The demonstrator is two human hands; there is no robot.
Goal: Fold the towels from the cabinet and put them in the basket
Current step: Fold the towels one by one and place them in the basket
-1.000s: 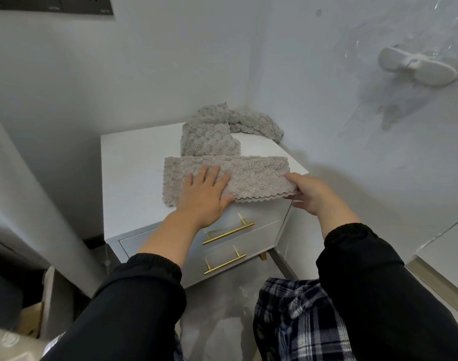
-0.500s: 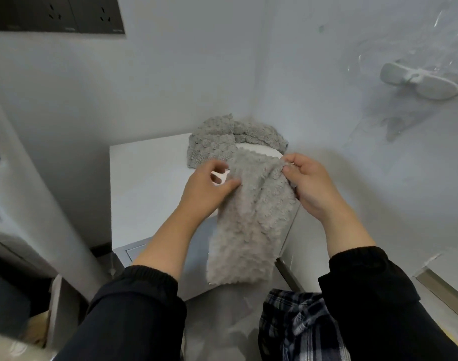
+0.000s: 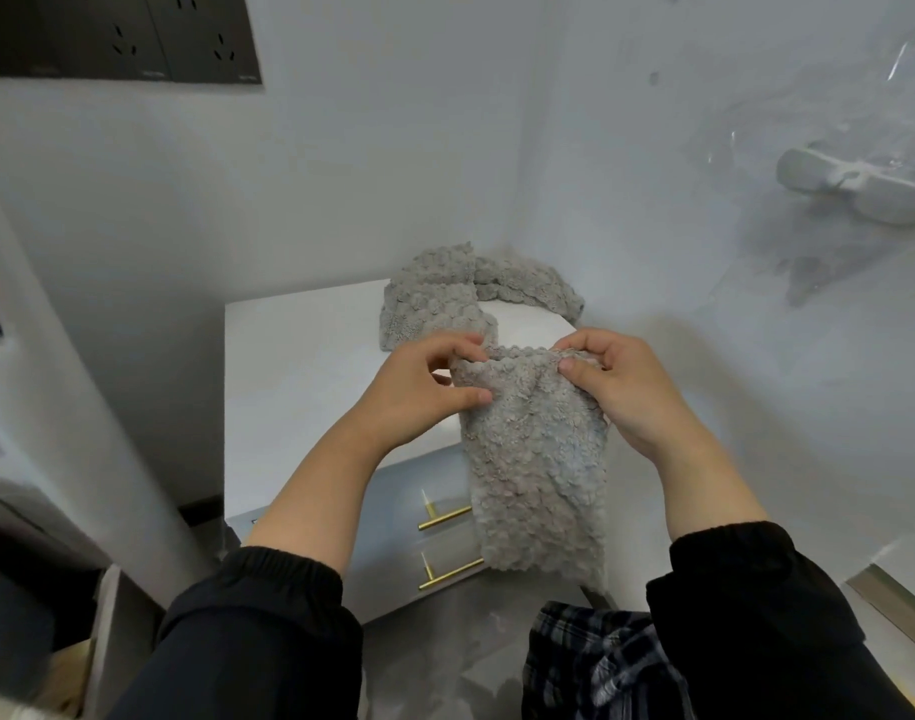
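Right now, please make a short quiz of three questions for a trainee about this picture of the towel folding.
1. True or false: the fluffy grey towel held by the left hand and the right hand lies flat on the white cabinet.
2. Where is the second grey towel? A. on the floor; B. at the cabinet's back, near the wall corner; C. in a drawer.
3. What colour are the drawer handles?

Key: 1. False, it hangs down over the cabinet's front. 2. B. 3. Gold.

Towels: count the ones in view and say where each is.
2. One towel hangs from both hands in front of the cabinet; another towel lies crumpled on the cabinet's back corner. No others visible.
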